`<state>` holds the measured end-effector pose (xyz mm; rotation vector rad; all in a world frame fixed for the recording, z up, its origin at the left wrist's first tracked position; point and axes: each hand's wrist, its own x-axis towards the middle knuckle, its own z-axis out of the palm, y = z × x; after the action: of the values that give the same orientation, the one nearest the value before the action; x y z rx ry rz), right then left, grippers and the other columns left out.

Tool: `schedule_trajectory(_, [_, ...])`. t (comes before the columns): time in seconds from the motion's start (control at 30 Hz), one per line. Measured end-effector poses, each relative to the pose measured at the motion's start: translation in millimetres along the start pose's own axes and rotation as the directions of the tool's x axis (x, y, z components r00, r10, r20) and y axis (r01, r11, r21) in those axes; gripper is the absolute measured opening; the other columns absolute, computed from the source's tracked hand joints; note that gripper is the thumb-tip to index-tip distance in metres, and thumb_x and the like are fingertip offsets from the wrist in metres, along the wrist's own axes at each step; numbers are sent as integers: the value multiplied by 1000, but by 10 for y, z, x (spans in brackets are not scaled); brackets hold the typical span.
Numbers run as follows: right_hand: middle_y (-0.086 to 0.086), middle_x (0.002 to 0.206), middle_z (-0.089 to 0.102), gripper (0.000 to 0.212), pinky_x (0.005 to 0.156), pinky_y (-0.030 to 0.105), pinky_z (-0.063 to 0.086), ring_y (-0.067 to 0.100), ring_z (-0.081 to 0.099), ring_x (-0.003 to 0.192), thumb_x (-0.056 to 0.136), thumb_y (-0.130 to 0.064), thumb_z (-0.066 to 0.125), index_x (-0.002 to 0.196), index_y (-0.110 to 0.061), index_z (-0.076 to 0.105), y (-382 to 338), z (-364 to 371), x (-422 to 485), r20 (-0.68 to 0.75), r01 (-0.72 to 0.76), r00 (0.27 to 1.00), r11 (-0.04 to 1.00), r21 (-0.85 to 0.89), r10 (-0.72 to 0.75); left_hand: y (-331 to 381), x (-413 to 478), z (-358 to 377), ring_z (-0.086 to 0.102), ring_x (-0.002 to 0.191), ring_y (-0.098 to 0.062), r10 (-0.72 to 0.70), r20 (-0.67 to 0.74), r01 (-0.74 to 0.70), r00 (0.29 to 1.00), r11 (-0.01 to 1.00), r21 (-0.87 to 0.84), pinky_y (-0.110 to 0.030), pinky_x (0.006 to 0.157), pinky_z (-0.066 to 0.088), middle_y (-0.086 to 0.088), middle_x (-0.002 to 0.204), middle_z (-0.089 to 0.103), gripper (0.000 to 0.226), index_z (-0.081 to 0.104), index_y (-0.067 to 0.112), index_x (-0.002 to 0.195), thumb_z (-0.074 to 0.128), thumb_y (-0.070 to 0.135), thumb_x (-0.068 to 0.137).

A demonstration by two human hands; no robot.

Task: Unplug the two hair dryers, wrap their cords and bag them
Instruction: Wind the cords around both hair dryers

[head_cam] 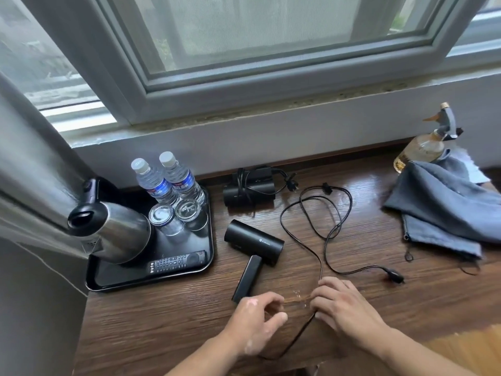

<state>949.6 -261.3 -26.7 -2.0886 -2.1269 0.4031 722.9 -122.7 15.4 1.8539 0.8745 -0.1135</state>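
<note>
Close below the black tube-shaped hair dryer (254,241), which lies unfolded on the dark wooden desk (162,321), are both bare hands. The right hand (344,308), down and to the right of the dryer's handle, has its fingers curled over the thin black cord (322,234) and pinches it against the wood. The left hand (257,318) sits just under the butt of the handle, fingers bent inward and thumb out; whether it grips the cord I cannot tell.

From the right hand the cord runs one way in a bend toward the desk's near edge, behind the left wrist. The other way it runs up the desk to the right of the dryer, where it lies in loose loops. It ends at a black plug (394,276) lying free on the wood, well right of the handle.

Just behind the dryer, by the wall, lies a second black hair dryer (249,189), folded, with its own cord wound around it. Left of the dryer is a black plastic tray (151,278) carrying a steel kettle (119,232), two clear water bottles (156,183), two upturned glasses (162,217) and a dark remote control (176,263). Far to the dryer's right lie crumpled blue-grey cloth bags (444,210), and behind them stands an amber glass spray bottle (421,151).
</note>
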Motion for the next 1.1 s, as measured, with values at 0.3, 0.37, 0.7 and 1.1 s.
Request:
schedule_trajectory(0.3, [-20,87,59,13,107,29,31,-3,56,88,88,-50,57,93,-38,61,-199,-323,181,-200,86,978,992,95,-66,355,52,-50,68,79,0,76,-3,-76,997,991,108,-18,79,52,15,80,75,26,76,29,99,66,48,86])
schedule_trajectory(0.37, [-20,89,59,15,105,29,31,-3,55,89,91,-50,53,95,-39,63,-89,-334,210,-163,91,983,994,59,-80,377,24,-162,66,72,4,93,6,-93,996,991,93,-12,74,47,16,74,73,18,77,26,93,68,39,88])
schedule_trajectory(0.7, [-22,93,62,18,101,28,41,-2,58,91,89,-49,50,94,-37,63,607,-404,183,-128,-53,990,998,30,56,258,-15,-658,68,73,-1,22,-26,-20,999,996,90,-17,77,50,15,76,76,13,73,27,86,65,25,96])
schedule_trajectory(1.1, [-22,105,62,12,106,38,40,1,59,106,95,-44,54,105,-38,56,937,-449,-204,-16,-209,977,976,59,210,-327,-143,-973,64,71,-8,-199,-96,204,975,978,43,-45,88,52,1,79,78,16,71,15,85,63,17,99])
